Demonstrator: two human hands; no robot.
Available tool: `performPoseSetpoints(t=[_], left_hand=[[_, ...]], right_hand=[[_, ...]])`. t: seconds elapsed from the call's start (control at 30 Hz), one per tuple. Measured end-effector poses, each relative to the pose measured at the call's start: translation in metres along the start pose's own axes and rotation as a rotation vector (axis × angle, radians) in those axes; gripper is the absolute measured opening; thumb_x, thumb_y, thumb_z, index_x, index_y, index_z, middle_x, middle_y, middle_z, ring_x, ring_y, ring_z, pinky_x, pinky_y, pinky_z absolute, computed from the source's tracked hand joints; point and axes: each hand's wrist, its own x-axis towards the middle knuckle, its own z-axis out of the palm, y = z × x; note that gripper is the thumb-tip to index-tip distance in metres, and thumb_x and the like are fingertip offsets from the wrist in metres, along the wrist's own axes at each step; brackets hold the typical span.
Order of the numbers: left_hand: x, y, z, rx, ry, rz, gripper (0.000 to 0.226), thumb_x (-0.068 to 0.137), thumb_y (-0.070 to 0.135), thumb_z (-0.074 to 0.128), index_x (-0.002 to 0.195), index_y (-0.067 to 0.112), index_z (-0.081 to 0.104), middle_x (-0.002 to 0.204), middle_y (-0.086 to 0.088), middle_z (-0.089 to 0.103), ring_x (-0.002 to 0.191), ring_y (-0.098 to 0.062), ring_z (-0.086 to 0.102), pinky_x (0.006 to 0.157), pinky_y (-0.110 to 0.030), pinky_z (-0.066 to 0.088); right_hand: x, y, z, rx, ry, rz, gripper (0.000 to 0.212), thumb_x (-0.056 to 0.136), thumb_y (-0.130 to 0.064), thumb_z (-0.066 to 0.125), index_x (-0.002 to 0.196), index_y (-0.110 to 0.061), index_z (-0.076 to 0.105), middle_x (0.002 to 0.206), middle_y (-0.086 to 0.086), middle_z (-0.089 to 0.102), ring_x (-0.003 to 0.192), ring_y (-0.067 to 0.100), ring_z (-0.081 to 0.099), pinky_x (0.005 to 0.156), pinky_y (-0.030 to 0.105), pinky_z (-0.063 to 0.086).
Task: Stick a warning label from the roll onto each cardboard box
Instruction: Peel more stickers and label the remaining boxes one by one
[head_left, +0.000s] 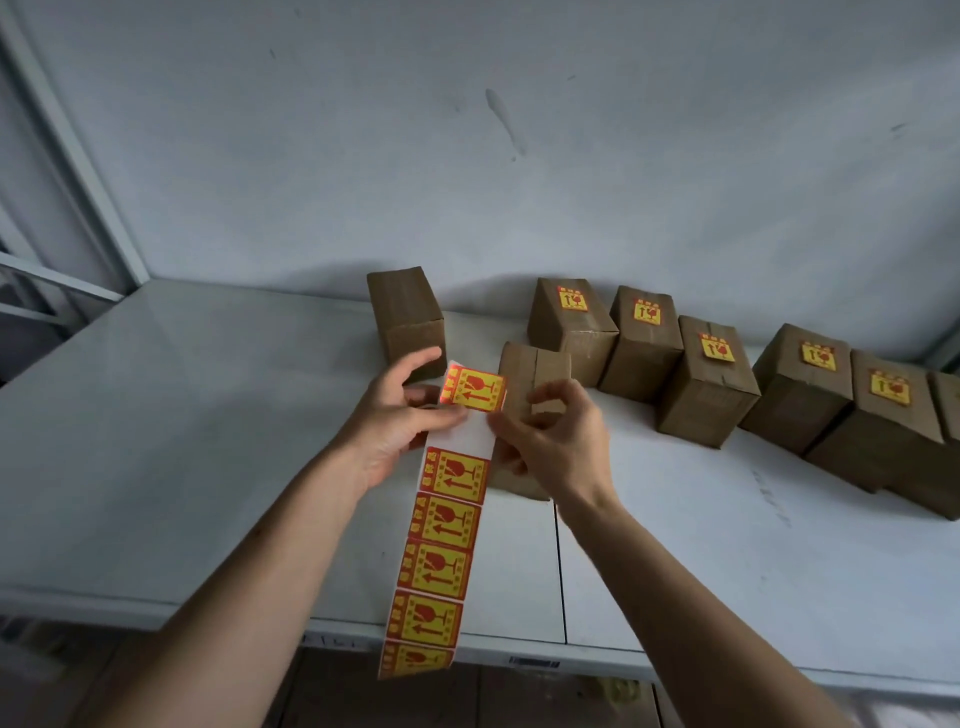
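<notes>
At the far left we see the bare white shelf surface, with a grey wall rising behind it. Further in, an unlabelled cardboard box stands upright near the wall. Just in front of it our left hand pinches the white backing of the label strip, thumb on top and fingers behind — clamped on the strip. The strip hangs down from that grip over the front edge of the shelf, carrying a column of yellow-and-red warning labels. At its top end one peeled label stands partly lifted off the backing, tilted toward the right.

Our right hand sits just beside it, fingers curled together near the label's right edge; we cannot tell whether they actually grip it. Behind this hand is a second unlabelled box, partly hidden.

To the right, a row of labelled boxes runs along the wall toward the frame edge — each shows a warning label on its top face, and the boxes stand close together, some touching.
</notes>
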Motion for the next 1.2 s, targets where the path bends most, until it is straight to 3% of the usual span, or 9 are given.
performPoseSetpoints(t=[0.1, 0.2, 0.27, 0.37, 0.53, 0.77, 0.93, 1.07, 1.2], left_hand=[[0.001, 0.004, 0.000, 0.017, 0.025, 0.023, 0.087, 0.059, 0.011, 0.080, 0.137, 0.028, 0.046, 0.107, -0.006, 0.071, 0.104, -0.024, 0.066, 0.093, -0.050, 0.051], [0.003, 0.008, 0.004, 0.047, 0.012, 0.033, 0.082, 0.066, 0.004, 0.078, 0.138, 0.026, 0.045, 0.104, -0.004, 0.071, 0.100, -0.020, 0.067, 0.090, -0.046, 0.052], [0.003, 0.010, 0.006, 0.087, -0.003, 0.030, 0.081, 0.069, 0.000, 0.077, 0.138, 0.026, 0.044, 0.107, -0.005, 0.070, 0.101, -0.019, 0.066, 0.090, -0.046, 0.053], [0.005, 0.012, 0.007, 0.128, -0.020, 0.022, 0.083, 0.069, 0.000, 0.078, 0.137, 0.028, 0.043, 0.111, -0.008, 0.068, 0.103, -0.020, 0.064, 0.091, -0.046, 0.052], [0.008, 0.013, 0.004, 0.144, -0.016, 0.025, 0.078, 0.069, 0.001, 0.078, 0.132, 0.032, 0.045, 0.109, -0.010, 0.070, 0.103, -0.024, 0.066, 0.089, -0.047, 0.053], [0.014, 0.016, 0.011, 0.218, -0.073, 0.032, 0.071, 0.070, -0.002, 0.077, 0.125, 0.032, 0.049, 0.103, -0.011, 0.073, 0.099, -0.024, 0.069, 0.087, -0.046, 0.054], [0.019, 0.021, 0.004, 0.185, -0.056, 0.025, 0.075, 0.074, -0.007, 0.072, 0.132, 0.032, 0.045, 0.099, -0.011, 0.073, 0.089, -0.022, 0.072, 0.069, -0.036, 0.059], [0.023, 0.030, -0.007, 0.230, -0.001, 0.050, 0.060, 0.078, -0.016, 0.058, 0.113, 0.033, 0.061, 0.114, -0.014, 0.067, 0.091, -0.026, 0.067, 0.060, -0.031, 0.055], [0.032, 0.038, 0.000, 0.544, 0.182, 0.090, 0.050, 0.082, -0.014, 0.046, 0.104, 0.022, 0.072, 0.132, -0.008, 0.055, 0.103, -0.022, 0.060, 0.076, -0.026, 0.051]], right_hand=[[0.013, -0.012, -0.010, -0.279, 0.092, -0.238, 0.018, 0.082, -0.043, 0.068, 0.087, -0.027, 0.064, 0.082, -0.005, 0.070, 0.071, 0.013, 0.069, 0.062, 0.039, 0.061], [0.034, -0.026, -0.012, -0.453, 0.030, -0.356, 0.030, 0.086, -0.046, 0.060, 0.105, -0.027, 0.071, 0.099, -0.004, 0.067, 0.089, 0.012, 0.063, 0.074, 0.039, 0.057], [0.044, -0.032, -0.011, -0.565, -0.085, -0.458, 0.033, 0.087, -0.046, 0.060, 0.108, -0.022, 0.072, 0.104, -0.006, 0.065, 0.097, 0.012, 0.055, 0.075, 0.032, 0.051], [0.050, -0.039, -0.011, -0.589, -0.204, -0.558, 0.021, 0.088, -0.032, 0.066, 0.095, -0.015, 0.076, 0.082, -0.017, 0.062, 0.077, 0.004, 0.056, 0.063, 0.012, 0.043], [0.062, -0.035, -0.016, -0.329, -0.239, -0.284, 0.017, 0.092, -0.025, 0.061, 0.095, -0.011, 0.071, 0.091, -0.001, 0.072, 0.083, 0.011, 0.067, 0.074, 0.027, 0.056], [0.064, -0.033, -0.014, -0.520, -0.385, -0.441, 0.018, 0.089, -0.026, 0.066, 0.098, -0.012, 0.073, 0.091, -0.003, 0.071, 0.083, 0.011, 0.068, 0.073, 0.025, 0.058], [0.070, -0.032, -0.023, -0.040, -0.198, -0.162, 0.008, 0.088, -0.014, 0.067, 0.092, -0.009, 0.072, 0.083, -0.002, 0.069, 0.070, -0.001, 0.066, 0.057, 0.010, 0.049], [0.080, -0.016, -0.036, 0.031, 0.062, 0.038, 0.013, 0.080, -0.022, 0.076, 0.090, -0.016, 0.073, 0.091, 0.001, 0.072, 0.080, 0.009, 0.069, 0.052, 0.013, 0.044], [0.083, -0.007, -0.036, 0.021, 0.109, 0.127, 0.021, 0.078, -0.024, 0.077, 0.095, -0.011, 0.073, 0.092, 0.001, 0.071, 0.075, 0.008, 0.063, 0.052, 0.016, 0.041]])
